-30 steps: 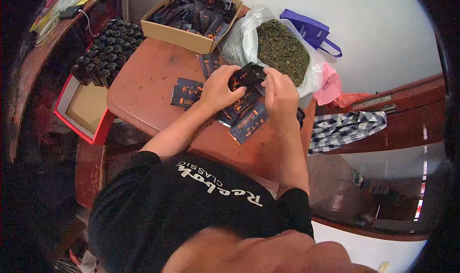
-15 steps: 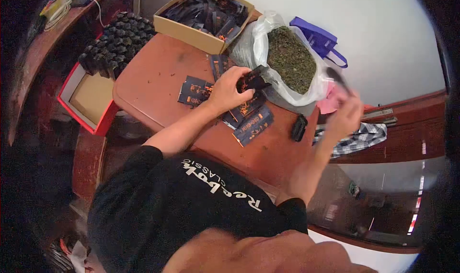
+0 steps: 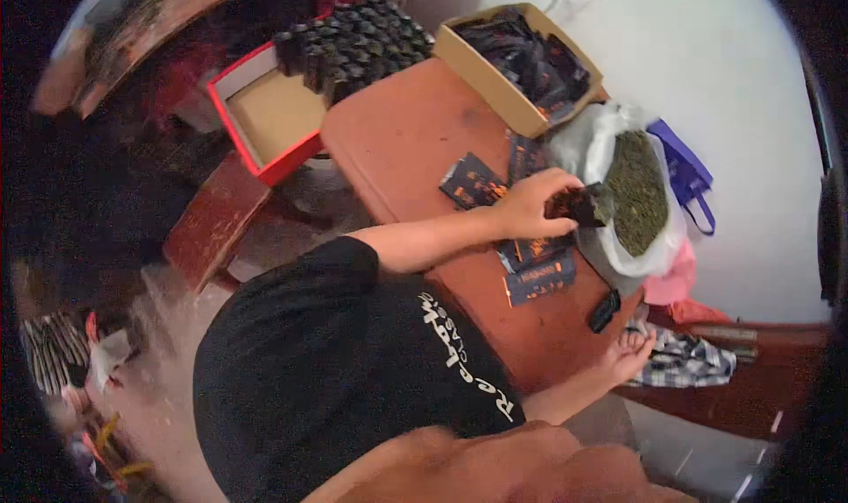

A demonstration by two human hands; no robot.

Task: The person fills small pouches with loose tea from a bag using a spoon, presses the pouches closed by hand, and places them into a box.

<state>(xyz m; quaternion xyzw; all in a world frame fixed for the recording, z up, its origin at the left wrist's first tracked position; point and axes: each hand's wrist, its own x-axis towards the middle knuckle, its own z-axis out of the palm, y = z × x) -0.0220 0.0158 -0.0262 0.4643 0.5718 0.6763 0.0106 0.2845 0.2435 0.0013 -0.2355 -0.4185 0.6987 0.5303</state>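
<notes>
My left hand (image 3: pixel 541 206) grips a black packet (image 3: pixel 586 204), its mouth facing the plastic bag. Dark green dried leaves (image 3: pixel 638 194) fill that white plastic bag (image 3: pixel 609 154), just right of the packet. Flat black packets with orange print (image 3: pixel 539 282) lie on the table around and below my left hand. My right hand (image 3: pixel 631 355) is at the table's right edge, palm turned up and fingers curled. What it holds, if anything, is hidden by blur. Close above it lies a small black bundle (image 3: pixel 605 310).
A cardboard box of black packets (image 3: pixel 495 88) stands at the back of the reddish table (image 3: pixel 406 132). Left of the table is a red box (image 3: pixel 265 114) with rows of filled black packets (image 3: pixel 371 48). A purple bag (image 3: pixel 685 167), pink plastic (image 3: pixel 671 278) and checked cloth (image 3: pixel 689 362) are on the right.
My view has turned, shifting the scene rightward and down. My right hand has moved down from beside the leaf bag; the dark scoop seen in it earlier no longer shows. My left hand keeps the packet.
</notes>
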